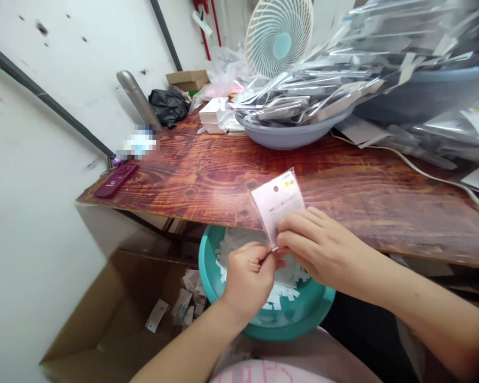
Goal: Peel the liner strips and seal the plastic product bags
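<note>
A clear plastic packet with a white printed card (277,199) is held up over the table's front edge. My right hand (315,242) grips it from the right, fingers closed over its lower part. At the packet's bottom corner, my left hand (249,271) is closed in a pinch on its edge. Below both hands is a teal basin (209,260) with clear plastic sleeves and white paper strips (277,295) in it. My hands partly hide the basin's contents.
A cardboard box (115,314) on the lower left holds several packets. On the wooden table (183,181) lie a maroon phone (116,180), a lavender basin (295,135) heaped with plastic packets, and a cable (407,159). A fan (281,45) stands behind, with a metal flask (138,98) further left.
</note>
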A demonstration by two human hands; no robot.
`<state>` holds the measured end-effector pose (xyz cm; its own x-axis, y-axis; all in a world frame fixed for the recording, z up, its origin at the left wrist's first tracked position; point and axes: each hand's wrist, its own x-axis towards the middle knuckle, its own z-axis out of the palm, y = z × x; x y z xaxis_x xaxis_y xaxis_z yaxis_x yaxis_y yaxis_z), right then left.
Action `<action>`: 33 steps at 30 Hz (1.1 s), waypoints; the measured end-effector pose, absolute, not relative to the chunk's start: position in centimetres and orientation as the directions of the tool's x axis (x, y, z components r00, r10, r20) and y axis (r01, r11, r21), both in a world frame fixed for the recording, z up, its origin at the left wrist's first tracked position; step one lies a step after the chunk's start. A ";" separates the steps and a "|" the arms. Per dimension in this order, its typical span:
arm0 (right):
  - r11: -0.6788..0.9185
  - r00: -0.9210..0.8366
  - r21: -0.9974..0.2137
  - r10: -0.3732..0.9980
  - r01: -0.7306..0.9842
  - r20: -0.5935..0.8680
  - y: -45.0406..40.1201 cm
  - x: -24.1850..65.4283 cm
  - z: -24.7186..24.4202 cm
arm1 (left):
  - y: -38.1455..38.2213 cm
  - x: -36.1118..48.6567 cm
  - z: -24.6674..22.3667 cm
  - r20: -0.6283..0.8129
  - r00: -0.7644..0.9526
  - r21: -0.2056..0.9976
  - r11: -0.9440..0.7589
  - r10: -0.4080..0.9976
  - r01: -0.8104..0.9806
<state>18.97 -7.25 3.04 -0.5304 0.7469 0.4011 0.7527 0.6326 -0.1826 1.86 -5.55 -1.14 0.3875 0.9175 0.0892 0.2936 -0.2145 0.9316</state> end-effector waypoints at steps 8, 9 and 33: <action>0.639 -0.523 -0.432 0.769 0.637 0.367 -6.1 19.2 2.8 | -4.4 1.2 -1.8 0.529 0.416 0.580 -0.673 0.740 0.459; 0.624 -0.518 -0.459 0.781 0.632 0.349 -5.8 19.2 2.8 | -4.4 1.2 -1.9 0.534 0.428 0.559 -0.684 0.730 0.469; 0.617 -0.547 -0.555 0.776 0.558 0.314 -4.6 18.5 2.0 | -4.3 0.9 -2.2 0.630 0.402 0.389 -0.718 0.665 0.578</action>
